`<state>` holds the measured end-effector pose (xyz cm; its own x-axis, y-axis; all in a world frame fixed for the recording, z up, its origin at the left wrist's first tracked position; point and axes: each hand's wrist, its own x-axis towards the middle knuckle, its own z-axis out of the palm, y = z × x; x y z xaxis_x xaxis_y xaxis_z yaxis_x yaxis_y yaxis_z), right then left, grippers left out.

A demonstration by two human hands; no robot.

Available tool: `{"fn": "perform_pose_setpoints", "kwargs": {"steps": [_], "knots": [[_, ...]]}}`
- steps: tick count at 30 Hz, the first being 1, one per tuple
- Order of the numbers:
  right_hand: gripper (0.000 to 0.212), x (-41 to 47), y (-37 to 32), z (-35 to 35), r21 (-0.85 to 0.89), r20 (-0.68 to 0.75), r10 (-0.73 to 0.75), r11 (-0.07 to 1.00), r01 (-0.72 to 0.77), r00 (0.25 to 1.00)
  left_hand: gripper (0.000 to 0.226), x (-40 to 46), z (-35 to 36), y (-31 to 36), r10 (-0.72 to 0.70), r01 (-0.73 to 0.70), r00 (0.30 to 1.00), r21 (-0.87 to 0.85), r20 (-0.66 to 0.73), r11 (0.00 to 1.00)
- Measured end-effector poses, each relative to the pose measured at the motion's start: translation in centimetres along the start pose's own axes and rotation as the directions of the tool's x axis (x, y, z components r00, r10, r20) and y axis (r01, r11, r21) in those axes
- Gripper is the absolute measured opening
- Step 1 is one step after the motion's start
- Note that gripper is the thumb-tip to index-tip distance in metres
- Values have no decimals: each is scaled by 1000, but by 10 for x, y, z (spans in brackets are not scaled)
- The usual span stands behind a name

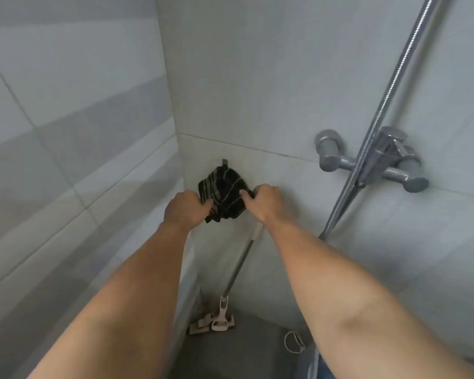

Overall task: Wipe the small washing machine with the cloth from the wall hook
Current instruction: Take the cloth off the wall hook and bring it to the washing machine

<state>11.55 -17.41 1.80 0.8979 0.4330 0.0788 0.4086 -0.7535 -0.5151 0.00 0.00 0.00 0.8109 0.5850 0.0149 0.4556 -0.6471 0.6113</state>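
A dark cloth (225, 191) with pale stripes hangs bunched from a small wall hook (224, 162) near the corner of the tiled walls. My left hand (185, 207) grips the cloth's lower left edge. My right hand (264, 201) pinches its right edge with thumb and fingers. Both arms reach straight forward. The washing machine is not in view.
A grey shower mixer tap (372, 160) with a metal hose (389, 86) sticks out of the wall to the right. A mop (230, 285) leans in the corner below the cloth, its head (212, 321) on the grey floor. A white cord (293, 341) lies at the bottom right.
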Motion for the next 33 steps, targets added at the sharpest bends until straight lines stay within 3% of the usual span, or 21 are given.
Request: {"fn": "perform_pose_setpoints", "kwargs": {"steps": [8, 18, 29, 33], "knots": [[44, 36, -6, 25, -37, 9, -20, 999, 20, 1000, 48, 51, 17, 13, -102, 98, 994, -95, -36, 991], [27, 44, -19, 61, 141, 8, -109, 984, 107, 994, 44, 69, 24, 12, -203, 215, 977, -354, 73, 910], [11, -44, 4, 32, 468, 41, 23, 883, -39, 999, 21, -20, 15, 22, -136, 224, 971, -540, 198, 811], [24, -101, 37, 28, 549, 85, 118, 823, -145, 989, 20, -78, 32, 31, -115, 259, 951, -535, 288, 804]]}}
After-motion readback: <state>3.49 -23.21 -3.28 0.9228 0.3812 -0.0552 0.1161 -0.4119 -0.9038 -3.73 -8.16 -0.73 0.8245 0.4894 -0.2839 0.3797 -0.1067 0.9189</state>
